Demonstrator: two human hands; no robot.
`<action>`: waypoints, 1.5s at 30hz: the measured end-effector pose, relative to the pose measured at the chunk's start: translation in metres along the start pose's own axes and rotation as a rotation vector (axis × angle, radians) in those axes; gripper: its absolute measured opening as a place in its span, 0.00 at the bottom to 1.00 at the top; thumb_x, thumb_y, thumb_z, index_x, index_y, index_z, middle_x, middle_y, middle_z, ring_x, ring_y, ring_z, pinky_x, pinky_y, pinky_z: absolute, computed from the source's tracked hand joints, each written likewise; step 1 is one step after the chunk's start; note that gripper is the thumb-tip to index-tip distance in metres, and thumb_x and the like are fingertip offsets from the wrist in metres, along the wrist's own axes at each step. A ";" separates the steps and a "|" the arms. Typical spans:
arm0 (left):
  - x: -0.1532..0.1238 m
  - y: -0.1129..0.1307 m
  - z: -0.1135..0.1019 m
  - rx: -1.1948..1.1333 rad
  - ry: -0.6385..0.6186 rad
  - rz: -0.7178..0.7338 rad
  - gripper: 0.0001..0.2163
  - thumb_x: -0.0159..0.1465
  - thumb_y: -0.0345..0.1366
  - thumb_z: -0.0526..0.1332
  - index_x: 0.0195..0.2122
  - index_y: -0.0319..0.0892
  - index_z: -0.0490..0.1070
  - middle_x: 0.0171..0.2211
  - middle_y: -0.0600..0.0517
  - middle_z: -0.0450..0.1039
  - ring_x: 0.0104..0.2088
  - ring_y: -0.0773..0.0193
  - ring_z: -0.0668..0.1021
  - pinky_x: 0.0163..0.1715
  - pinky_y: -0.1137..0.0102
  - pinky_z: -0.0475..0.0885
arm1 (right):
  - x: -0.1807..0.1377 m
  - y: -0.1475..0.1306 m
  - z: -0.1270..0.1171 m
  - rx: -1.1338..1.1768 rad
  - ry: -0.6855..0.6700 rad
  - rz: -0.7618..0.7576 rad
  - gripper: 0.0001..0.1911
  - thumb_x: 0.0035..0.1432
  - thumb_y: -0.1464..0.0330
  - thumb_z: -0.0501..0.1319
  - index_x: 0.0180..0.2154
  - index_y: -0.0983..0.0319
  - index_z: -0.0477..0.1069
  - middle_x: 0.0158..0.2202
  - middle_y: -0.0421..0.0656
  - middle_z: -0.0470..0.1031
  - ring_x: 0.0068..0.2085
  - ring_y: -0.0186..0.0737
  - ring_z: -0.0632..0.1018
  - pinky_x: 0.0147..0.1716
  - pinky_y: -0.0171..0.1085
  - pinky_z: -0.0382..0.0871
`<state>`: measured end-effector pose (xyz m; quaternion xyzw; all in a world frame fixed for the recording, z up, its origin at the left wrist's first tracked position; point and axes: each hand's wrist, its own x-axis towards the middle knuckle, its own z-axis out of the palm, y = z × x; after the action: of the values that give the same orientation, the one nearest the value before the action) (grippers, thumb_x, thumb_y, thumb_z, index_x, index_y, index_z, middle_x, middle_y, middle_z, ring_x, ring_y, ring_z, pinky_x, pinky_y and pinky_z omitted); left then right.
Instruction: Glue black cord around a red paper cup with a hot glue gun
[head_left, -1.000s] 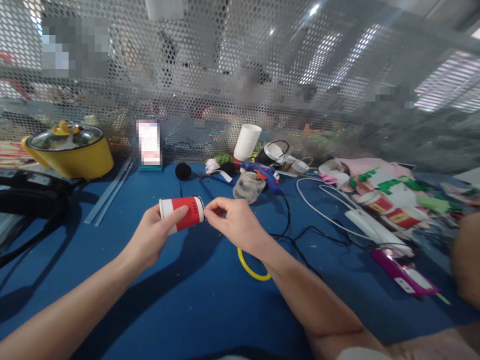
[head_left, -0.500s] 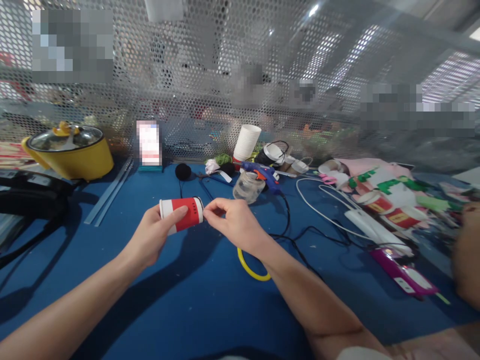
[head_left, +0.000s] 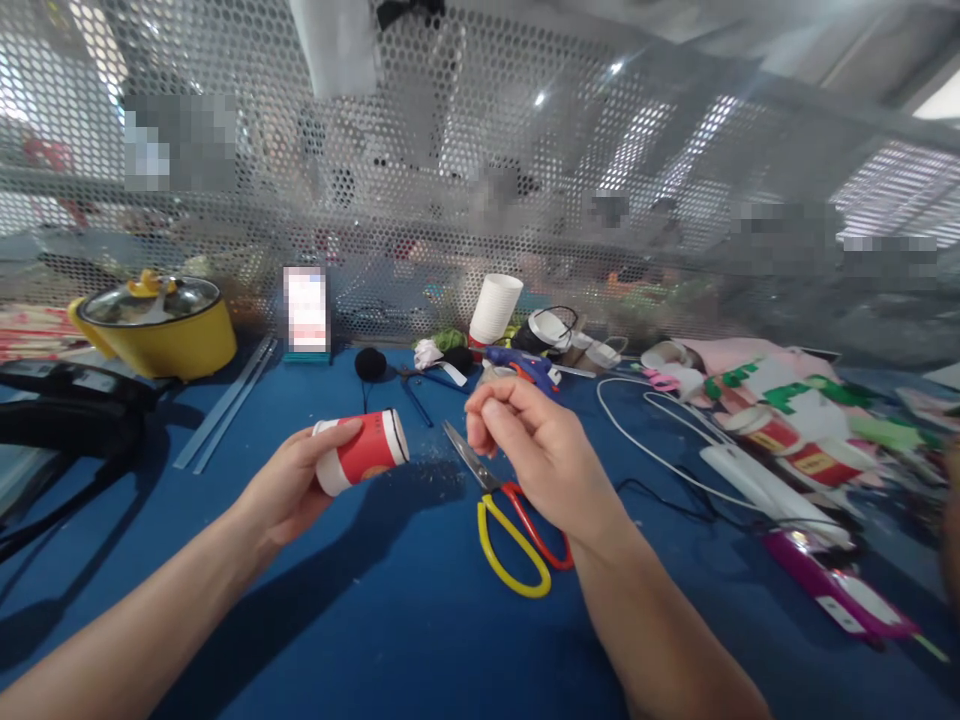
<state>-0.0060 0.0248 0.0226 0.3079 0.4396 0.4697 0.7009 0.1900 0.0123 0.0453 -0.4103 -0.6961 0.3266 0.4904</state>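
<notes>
My left hand is wrapped around a red and white paper cup lying on its side, with its dark-lined rim facing right. A ball of black yarn sits behind the cup, and a strand runs from it down towards the cup. My right hand is apart from the cup, hovering over the scissors with its fingers curled in a pinch. Anything between those fingertips is too small to make out. The scissors, with one yellow and one red handle, lie on the blue table, partly covered by that hand.
A yellow pot and clear strips are on the left. Behind stand a phone, stacked white cups and a blue glue gun. Cables, a purple device and printed cups crowd the right.
My right hand has moved from the cup's rim to the right and is now over the scissors, whose blades have come into view. The cup, still in my left hand, has tipped slightly.
</notes>
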 end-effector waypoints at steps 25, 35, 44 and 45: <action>-0.007 -0.021 0.005 0.223 0.067 0.293 0.05 0.46 0.34 0.66 0.22 0.39 0.72 0.19 0.53 0.72 0.20 0.69 0.71 0.22 0.77 0.66 | 0.019 0.031 0.007 -0.244 -0.046 -0.051 0.07 0.53 0.72 0.53 0.35 0.62 0.67 0.41 0.47 0.69 0.40 0.38 0.71 0.37 0.37 0.65; -0.006 -0.027 0.001 0.370 0.003 0.315 0.04 0.46 0.34 0.66 0.23 0.40 0.74 0.19 0.52 0.73 0.19 0.68 0.70 0.22 0.75 0.66 | 0.008 0.020 0.017 -0.144 -0.282 -0.024 0.21 0.62 0.60 0.41 0.36 0.62 0.69 0.41 0.45 0.71 0.44 0.37 0.70 0.45 0.38 0.62; -0.011 -0.017 0.005 0.478 -0.118 0.354 0.03 0.46 0.31 0.65 0.24 0.41 0.77 0.20 0.52 0.75 0.20 0.67 0.72 0.24 0.74 0.68 | 0.014 0.024 0.004 -0.022 -0.376 0.040 0.26 0.59 0.54 0.42 0.43 0.64 0.68 0.46 0.46 0.70 0.48 0.37 0.69 0.49 0.38 0.59; -0.011 -0.017 0.005 0.479 -0.134 0.355 0.04 0.46 0.31 0.65 0.25 0.41 0.77 0.21 0.52 0.75 0.20 0.67 0.72 0.24 0.74 0.68 | 0.015 0.025 0.002 -0.016 -0.380 0.045 0.27 0.58 0.54 0.42 0.43 0.64 0.68 0.46 0.46 0.70 0.48 0.38 0.69 0.49 0.38 0.59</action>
<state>0.0033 0.0085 0.0141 0.5667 0.4301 0.4464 0.5428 0.1921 0.0367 0.0294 -0.3606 -0.7693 0.4035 0.3395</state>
